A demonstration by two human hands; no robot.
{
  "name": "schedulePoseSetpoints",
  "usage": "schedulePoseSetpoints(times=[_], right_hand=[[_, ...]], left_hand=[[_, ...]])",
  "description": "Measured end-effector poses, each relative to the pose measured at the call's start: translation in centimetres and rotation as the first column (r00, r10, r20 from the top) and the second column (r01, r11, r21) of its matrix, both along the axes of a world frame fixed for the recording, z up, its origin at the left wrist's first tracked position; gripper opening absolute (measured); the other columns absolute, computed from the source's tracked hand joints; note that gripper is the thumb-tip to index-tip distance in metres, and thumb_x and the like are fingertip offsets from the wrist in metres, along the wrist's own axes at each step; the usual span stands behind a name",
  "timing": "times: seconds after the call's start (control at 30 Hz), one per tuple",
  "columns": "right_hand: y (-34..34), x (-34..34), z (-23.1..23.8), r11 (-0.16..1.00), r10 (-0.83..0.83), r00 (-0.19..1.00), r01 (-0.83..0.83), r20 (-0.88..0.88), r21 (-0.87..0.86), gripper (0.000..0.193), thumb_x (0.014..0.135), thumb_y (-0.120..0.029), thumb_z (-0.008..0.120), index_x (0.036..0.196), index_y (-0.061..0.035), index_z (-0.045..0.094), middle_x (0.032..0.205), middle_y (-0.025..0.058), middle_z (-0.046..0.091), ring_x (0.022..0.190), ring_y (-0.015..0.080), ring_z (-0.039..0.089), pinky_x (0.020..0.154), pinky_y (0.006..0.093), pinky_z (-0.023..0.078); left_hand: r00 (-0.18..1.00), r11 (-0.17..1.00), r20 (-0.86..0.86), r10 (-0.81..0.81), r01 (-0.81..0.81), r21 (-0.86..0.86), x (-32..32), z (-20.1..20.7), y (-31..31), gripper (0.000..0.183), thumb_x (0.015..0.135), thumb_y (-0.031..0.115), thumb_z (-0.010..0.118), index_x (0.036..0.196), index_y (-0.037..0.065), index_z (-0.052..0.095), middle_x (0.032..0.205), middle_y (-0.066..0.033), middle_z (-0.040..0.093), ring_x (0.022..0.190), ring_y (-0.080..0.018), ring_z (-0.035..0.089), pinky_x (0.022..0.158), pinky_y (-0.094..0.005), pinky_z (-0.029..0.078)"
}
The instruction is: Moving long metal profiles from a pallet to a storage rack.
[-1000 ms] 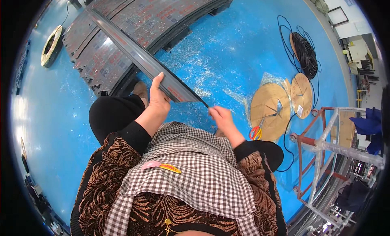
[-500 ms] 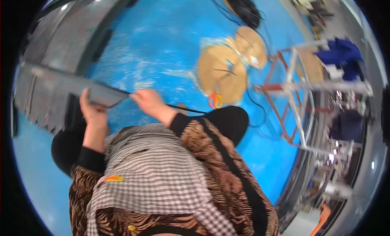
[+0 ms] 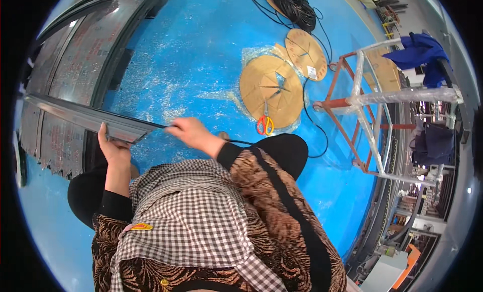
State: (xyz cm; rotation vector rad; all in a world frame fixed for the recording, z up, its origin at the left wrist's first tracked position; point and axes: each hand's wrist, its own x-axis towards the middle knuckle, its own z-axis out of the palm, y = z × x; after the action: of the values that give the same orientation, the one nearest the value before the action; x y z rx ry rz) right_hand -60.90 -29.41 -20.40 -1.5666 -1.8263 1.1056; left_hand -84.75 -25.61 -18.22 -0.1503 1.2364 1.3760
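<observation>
A long grey profile (image 3: 108, 125) with a slanted cut end reaches from the far left toward the middle. My left hand (image 3: 115, 152) grips it near that end, thumb up along its near side and fingers beneath. Along the profile's far edge runs a thin black strip (image 3: 157, 125), which sticks out past the cut end. My right hand (image 3: 193, 133) pinches this strip between thumb and fingertips, just right of the profile. Behind the right hand the strip's black tail (image 3: 240, 142) trails over my lap and onto the floor. Where the strip meets the profile is too small to tell.
Scissors (image 3: 265, 122) with red and yellow handles lie on a round cardboard disc (image 3: 256, 83), beside a smaller disc (image 3: 297, 45). A black coil (image 3: 294, 10) lies beyond. At right stands a wheeled metal frame (image 3: 347, 101); more grey profiles (image 3: 83, 65) lie at left.
The view has shifted slightly and sharpened. My right hand sits a little farther from the profile's cut end, with the strip showing between them. Both hands keep their holds.
</observation>
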Motion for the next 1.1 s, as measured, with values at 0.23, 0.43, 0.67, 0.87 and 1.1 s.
schedulePoseSetpoints(times=[0.23,0.43,0.67,0.87,1.1], right_hand=[[-1.1,3.3,0.8,0.996,-0.058,0.998,0.055,-0.033,-0.077,0.025,0.084,-0.027,0.055,0.075,-0.0044,0.059,0.063,0.0066,0.057,0.054,0.0232,0.049,0.054,0.0325,0.038],[-0.1,1.0,1.3,0.989,-0.084,0.990,0.069,-0.117,-0.133,0.018,0.084,-0.020,0.055,0.078,-0.0036,0.061,0.062,0.0021,0.058,0.053,0.0133,0.048,0.051,0.0261,0.038],[0.1,1.6,-0.4,0.996,-0.075,0.997,0.074,-0.032,-0.048,0.026,0.085,-0.026,0.053,0.075,-0.0022,0.059,0.062,0.0062,0.059,0.053,0.0212,0.049,0.051,0.0322,0.038],[0.2,0.7,1.5,0.997,-0.041,0.993,0.033,-0.113,-0.067,0.021,0.083,-0.022,0.057,0.078,-0.0024,0.061,0.066,0.0068,0.059,0.056,0.0192,0.050,0.053,0.0294,0.040],[-1.2,2.8,0.1,0.996,-0.033,0.998,0.029,-0.045,-0.087,0.015,0.081,-0.013,0.057,0.074,-0.0005,0.062,0.062,0.0039,0.057,0.053,0.0120,0.049,0.051,0.0243,0.039]], left_hand=[[0.996,0.995,0.013,-0.084,0.083,0.046,1.9,0.7,-0.1,0.035,0.072,0.043,0.063,0.089,0.014,0.054,0.075,0.0006,0.053,0.050,-0.0087,0.041,0.042,-0.0201,0.026],[0.997,0.999,0.066,-0.039,0.037,0.029,1.4,1.0,0.0,0.038,0.074,0.044,0.060,0.092,0.010,0.054,0.084,-0.0031,0.056,0.057,-0.0104,0.046,0.052,-0.0221,0.032],[1.000,1.000,-0.004,0.005,-0.005,0.014,2.9,2.8,0.9,0.036,0.074,0.046,0.059,0.080,0.011,0.053,0.058,-0.0013,0.048,0.043,-0.0115,0.036,0.046,-0.0224,0.025],[0.999,0.998,-0.032,-0.030,0.031,0.053,1.3,1.6,-0.3,0.043,0.074,0.045,0.058,0.097,0.008,0.053,0.084,-0.0065,0.057,0.069,-0.0161,0.051,0.063,-0.0272,0.039],[0.991,0.994,0.107,-0.077,0.068,0.088,2.1,-0.2,-0.4,0.044,0.075,0.044,0.057,0.099,0.007,0.053,0.091,-0.0091,0.059,0.075,-0.0202,0.054,0.067,-0.0293,0.040]])
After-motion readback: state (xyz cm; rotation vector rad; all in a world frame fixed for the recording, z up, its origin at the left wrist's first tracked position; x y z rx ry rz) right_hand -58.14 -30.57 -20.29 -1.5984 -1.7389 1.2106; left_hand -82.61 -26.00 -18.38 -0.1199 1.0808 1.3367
